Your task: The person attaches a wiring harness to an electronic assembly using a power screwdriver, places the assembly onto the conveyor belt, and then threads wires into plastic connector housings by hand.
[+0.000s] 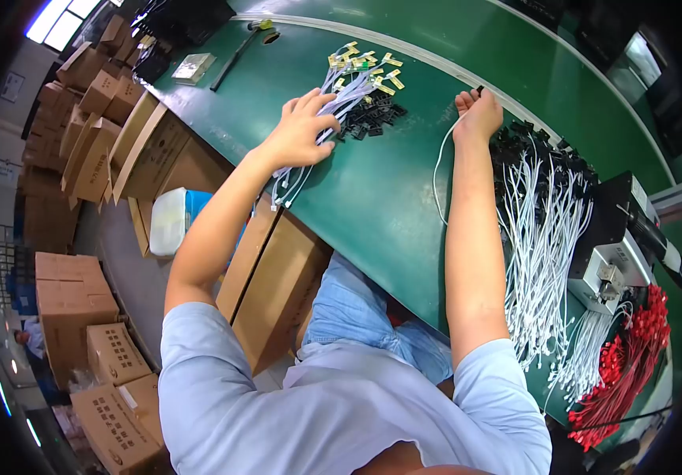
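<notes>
My left hand (303,127) lies over a bundle of white cables (350,96), its fingers spread and slightly curled. Yellow tags (388,79) sit at the far ends of that bundle, and the other ends hang over the table's near edge. Beside it is a pile of small black connectors (372,119). Out to the right, my right hand (479,117) is closed in a pinch on a black connector (480,90). A thin white cable (436,170) runs down from this hand and curves along the table.
At right lie a large heap of white cables (543,245), a grey and black machine (614,245) and red cables (622,364). A screwdriver (238,55) and a small clear box (193,69) lie far left. Cardboard boxes (269,269) stand below the green table (388,206).
</notes>
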A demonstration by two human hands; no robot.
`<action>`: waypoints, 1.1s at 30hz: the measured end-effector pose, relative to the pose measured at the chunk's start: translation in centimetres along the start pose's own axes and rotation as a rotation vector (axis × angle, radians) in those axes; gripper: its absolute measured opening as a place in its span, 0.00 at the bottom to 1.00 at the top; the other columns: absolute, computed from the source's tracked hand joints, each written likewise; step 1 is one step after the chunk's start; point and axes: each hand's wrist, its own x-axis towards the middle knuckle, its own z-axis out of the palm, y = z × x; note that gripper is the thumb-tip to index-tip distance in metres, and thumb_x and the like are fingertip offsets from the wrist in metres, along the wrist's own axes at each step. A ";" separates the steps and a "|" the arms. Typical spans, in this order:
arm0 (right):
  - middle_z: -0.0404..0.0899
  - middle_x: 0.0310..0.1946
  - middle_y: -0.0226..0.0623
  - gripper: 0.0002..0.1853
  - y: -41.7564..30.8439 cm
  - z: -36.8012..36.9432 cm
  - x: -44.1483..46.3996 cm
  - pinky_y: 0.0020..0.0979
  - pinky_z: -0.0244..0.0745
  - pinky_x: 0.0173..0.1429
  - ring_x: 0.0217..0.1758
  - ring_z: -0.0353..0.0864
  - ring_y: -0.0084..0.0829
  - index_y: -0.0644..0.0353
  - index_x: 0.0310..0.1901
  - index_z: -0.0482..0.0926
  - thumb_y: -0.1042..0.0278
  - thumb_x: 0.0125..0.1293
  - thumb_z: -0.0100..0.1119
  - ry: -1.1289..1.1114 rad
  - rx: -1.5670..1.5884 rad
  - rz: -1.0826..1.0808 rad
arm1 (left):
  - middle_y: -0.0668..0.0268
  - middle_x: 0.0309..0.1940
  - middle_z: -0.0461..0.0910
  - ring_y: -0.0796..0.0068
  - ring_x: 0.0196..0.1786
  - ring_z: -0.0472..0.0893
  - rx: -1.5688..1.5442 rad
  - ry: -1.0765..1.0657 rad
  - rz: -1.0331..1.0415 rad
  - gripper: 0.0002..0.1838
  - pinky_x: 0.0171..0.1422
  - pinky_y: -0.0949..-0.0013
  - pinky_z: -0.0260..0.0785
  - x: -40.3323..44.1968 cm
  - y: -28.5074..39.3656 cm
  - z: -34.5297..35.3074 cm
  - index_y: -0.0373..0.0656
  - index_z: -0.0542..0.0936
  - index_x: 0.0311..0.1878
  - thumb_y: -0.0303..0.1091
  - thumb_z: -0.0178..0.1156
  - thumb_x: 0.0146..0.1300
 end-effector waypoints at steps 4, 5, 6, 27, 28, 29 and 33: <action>0.72 0.38 0.40 0.13 0.0 -0.2 0.1 0.29 0.76 0.31 0.29 0.76 0.29 0.67 0.47 0.69 0.69 0.65 0.48 0.010 0.012 0.007 | 0.57 0.66 0.60 0.48 0.70 0.56 0.116 0.001 -0.098 0.22 0.70 0.45 0.47 -1.5 1.0 0.0 0.53 0.75 0.50 0.34 0.61 0.49; 0.72 0.39 0.40 0.13 0.0 -0.2 0.1 0.29 0.76 0.32 0.29 0.76 0.30 0.67 0.48 0.69 0.69 0.65 0.48 0.003 0.008 0.008 | 0.57 0.66 0.60 0.48 0.70 0.56 0.118 -0.002 -0.101 0.22 0.70 0.45 0.47 -1.8 0.8 -0.1 0.53 0.75 0.50 0.34 0.61 0.49; 0.72 0.39 0.40 0.13 0.0 -0.1 0.1 0.29 0.76 0.32 0.29 0.76 0.30 0.67 0.48 0.69 0.69 0.65 0.48 0.000 0.008 0.013 | 0.57 0.65 0.62 0.50 0.69 0.58 0.030 -0.025 -0.139 0.24 0.69 0.46 0.50 -2.1 0.5 0.0 0.53 0.73 0.54 0.34 0.60 0.50; 0.71 0.37 0.39 0.12 0.3 -0.3 0.5 0.29 0.75 0.32 0.28 0.75 0.29 0.67 0.46 0.69 0.68 0.66 0.50 -0.008 -0.009 -0.009 | 0.51 0.57 0.72 0.51 0.58 0.73 -0.329 0.099 -0.101 0.14 0.60 0.61 0.68 -3.9 -2.0 1.1 0.40 0.79 0.46 0.22 0.54 0.55; 0.71 0.37 0.39 0.12 0.3 -0.3 0.5 0.29 0.75 0.32 0.28 0.75 0.29 0.67 0.46 0.69 0.68 0.66 0.50 -0.009 -0.009 -0.010 | 0.51 0.57 0.72 0.51 0.58 0.73 -0.330 0.100 -0.101 0.14 0.60 0.61 0.68 -3.9 -2.1 1.1 0.40 0.79 0.46 0.22 0.54 0.55; 0.72 0.37 0.39 0.12 0.3 -0.2 0.5 0.29 0.75 0.32 0.29 0.76 0.29 0.67 0.46 0.69 0.68 0.65 0.50 -0.005 -0.015 -0.010 | 0.51 0.57 0.72 0.51 0.58 0.73 -0.331 0.077 -0.102 0.15 0.61 0.60 0.67 -3.8 -2.3 1.1 0.41 0.79 0.47 0.23 0.56 0.55; 0.72 0.36 0.40 0.13 0.3 -0.4 0.4 0.29 0.76 0.35 0.30 0.76 0.29 0.64 0.44 0.69 0.63 0.65 0.55 -0.032 -0.029 -0.018 | 0.52 0.57 0.71 0.52 0.57 0.73 -0.249 0.020 -0.128 0.17 0.60 0.60 0.68 -3.4 -2.0 0.9 0.41 0.78 0.50 0.25 0.57 0.54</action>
